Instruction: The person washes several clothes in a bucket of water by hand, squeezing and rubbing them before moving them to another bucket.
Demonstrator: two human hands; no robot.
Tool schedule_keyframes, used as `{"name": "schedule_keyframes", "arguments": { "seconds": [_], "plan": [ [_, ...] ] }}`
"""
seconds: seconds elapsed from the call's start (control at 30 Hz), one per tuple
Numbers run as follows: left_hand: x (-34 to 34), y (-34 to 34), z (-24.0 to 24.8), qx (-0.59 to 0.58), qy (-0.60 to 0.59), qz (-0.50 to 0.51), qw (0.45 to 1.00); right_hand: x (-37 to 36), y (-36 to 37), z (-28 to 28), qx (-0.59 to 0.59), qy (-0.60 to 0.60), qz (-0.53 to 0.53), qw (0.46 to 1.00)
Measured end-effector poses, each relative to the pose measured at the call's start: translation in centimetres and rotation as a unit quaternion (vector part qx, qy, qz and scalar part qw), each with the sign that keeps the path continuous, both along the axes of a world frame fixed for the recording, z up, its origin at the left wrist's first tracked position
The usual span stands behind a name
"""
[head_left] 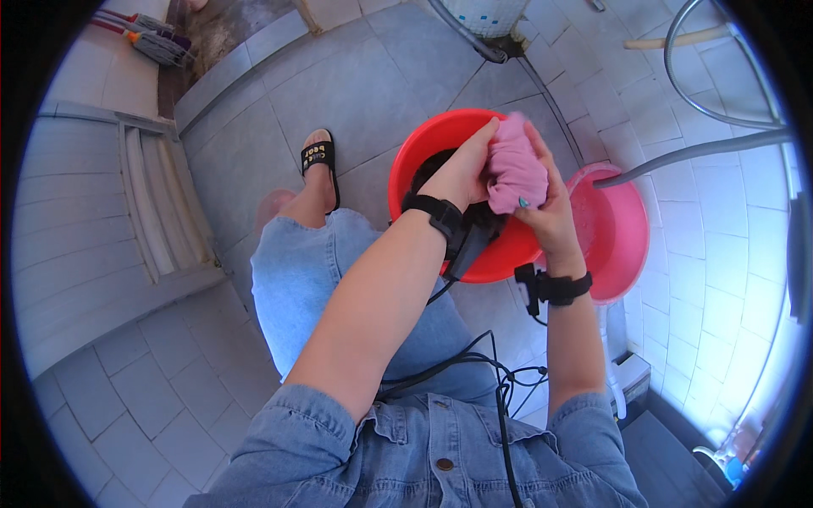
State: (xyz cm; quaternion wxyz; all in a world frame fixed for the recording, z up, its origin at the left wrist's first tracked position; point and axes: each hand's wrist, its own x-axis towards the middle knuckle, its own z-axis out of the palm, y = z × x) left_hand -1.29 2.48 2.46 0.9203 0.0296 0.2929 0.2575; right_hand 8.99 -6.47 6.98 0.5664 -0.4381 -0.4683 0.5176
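Note:
Above a red basin [500, 269], I hold a bunched-up pink cloth [518, 173] between both hands. My left hand [464, 169] grips its left side, with the fingers partly hidden behind it. On the right side, the fingers and thumb of my right hand [552, 212] wrap round the fabric. A small teal mark shows low on the cloth. Dark material lies in the basin below, largely covered by my hands, so I cannot tell its kind. Each wrist wears a black strap with a small device and a cable.
A pink basin [631, 245] stands against the tiled wall at the right, with a grey hose [694, 157] running into it. Black cables [440, 366] cross my lap. My foot in a black slide sandal [318, 157] rests on the grey tiles. Brushes or mops [157, 42] lie far left.

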Motion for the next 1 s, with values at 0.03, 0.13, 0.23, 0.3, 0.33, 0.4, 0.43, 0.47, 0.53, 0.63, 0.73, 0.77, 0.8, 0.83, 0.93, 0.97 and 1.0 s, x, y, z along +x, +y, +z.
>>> {"name": "schedule_keyframes", "arguments": {
  "seconds": [0.03,0.13,0.23,0.3,0.33,0.4,0.43,0.47,0.53,0.63,0.73,0.77,0.8,0.83,0.93,0.97,1.0],
  "plan": [
    [0.2,0.1,0.3,0.0,-0.005,-0.006,1.0,0.3,-0.4,-0.5,0.0,-0.005,-0.006,1.0],
    [-0.1,0.3,0.3,-0.079,-0.011,-0.01,0.997,0.0,-0.5,-1.5,-0.005,0.195,-0.045,0.98],
    [1.0,-0.2,-2.9,-0.101,0.043,0.129,0.986,-0.6,0.9,-2.7,-0.107,0.346,-0.175,0.916],
    [1.7,-0.3,-2.5,-0.074,0.086,0.17,0.979,0.0,2.2,-4.6,-0.109,0.308,-0.206,0.922],
    [1.8,-0.7,-1.2,0.022,0.151,0.141,0.978,0.4,2.6,-5.5,-0.14,0.299,-0.225,0.917],
    [2.2,-0.8,0.9,0.123,0.205,0.108,0.965,1.6,3.0,-6.4,-0.181,0.275,-0.233,0.915],
    [1.6,-0.9,1.3,0.157,0.178,0.109,0.965,1.6,3.0,-5.9,-0.181,0.276,-0.231,0.915],
    [1.2,-0.8,1.6,0.189,0.15,0.109,0.964,1.6,2.8,-5.4,-0.213,0.32,-0.188,0.904],
    [0.8,-0.4,0.9,0.196,0.131,0.09,0.968,1.8,2.4,-4.2,-0.242,0.384,-0.12,0.883],
    [1.2,0.2,-0.4,0.242,0.149,0.091,0.954,1.8,2.1,-2.6,-0.111,0.312,-0.117,0.936],
    [1.6,-0.1,-0.1,0.157,0.146,0.045,0.976,2.8,1.3,-3.9,-0.083,0.187,-0.156,0.966],
    [1.3,-0.1,1.0,0.035,0.111,-0.016,0.993,2.9,0.9,-4.2,-0.064,0.102,-0.154,0.981],
    [1.3,-0.4,2.1,0.002,0.048,-0.019,0.999,3.1,0.5,-4.4,-0.087,0.112,-0.143,0.98],
    [0.9,-0.4,1.9,0.003,0.053,-0.012,0.999,2.1,0.5,-4.0,-0.087,0.117,-0.135,0.98],
    [1.4,-0.7,-0.2,0.084,0.11,0.083,0.987,0.0,1.0,-2.5,-0.163,0.284,-0.164,0.93],
    [1.5,-0.8,-0.6,0.163,0.208,0.099,0.96,-0.3,1.3,-2.7,-0.164,0.285,-0.164,0.93],
    [1.6,-0.9,-1.0,0.239,0.303,0.113,0.916,-0.6,1.7,-3.0,-0.181,0.306,-0.179,0.917]
  ]
}}
